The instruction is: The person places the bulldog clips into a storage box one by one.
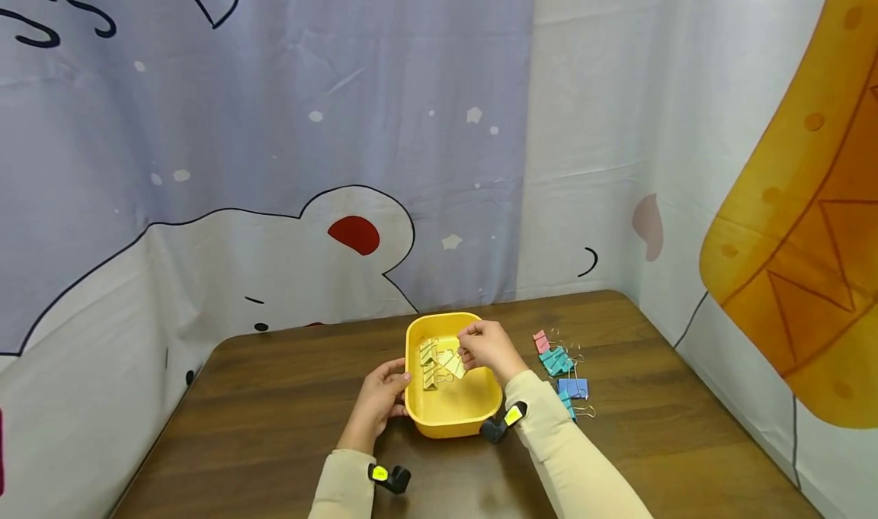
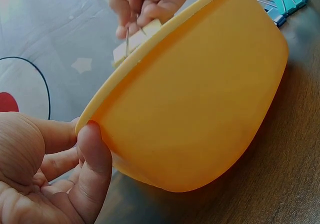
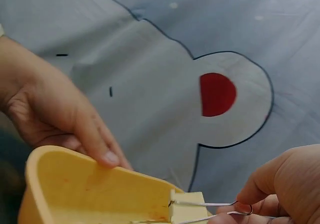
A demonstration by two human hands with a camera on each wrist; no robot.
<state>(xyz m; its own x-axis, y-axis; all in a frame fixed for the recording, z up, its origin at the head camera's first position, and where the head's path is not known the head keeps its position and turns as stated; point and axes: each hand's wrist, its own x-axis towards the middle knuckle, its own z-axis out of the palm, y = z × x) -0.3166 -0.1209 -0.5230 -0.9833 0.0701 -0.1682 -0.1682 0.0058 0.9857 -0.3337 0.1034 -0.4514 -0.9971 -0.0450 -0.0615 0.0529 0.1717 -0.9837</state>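
Observation:
A yellow plastic basin (image 1: 449, 430) sits on the table. My left hand (image 1: 379, 395) grips its left rim, thumb and fingers on either side of the wall in the left wrist view. Over the basin, my right hand (image 1: 488, 347) pinches the wire handle of a pale yellow binder clip (image 3: 189, 204). That clip's body hangs beyond the fingertips, just inside the rim as the right wrist view shows it. More yellow binder clips (image 1: 430, 378) lie on the basin floor at the left side.
Right of the basin, a group of binder clips lies on the wooden table (image 1: 288, 412): a pink one (image 1: 541, 341), teal ones (image 1: 556, 361) and a blue one (image 1: 573, 388). A printed curtain (image 1: 411, 123) hangs behind the table and along its right side.

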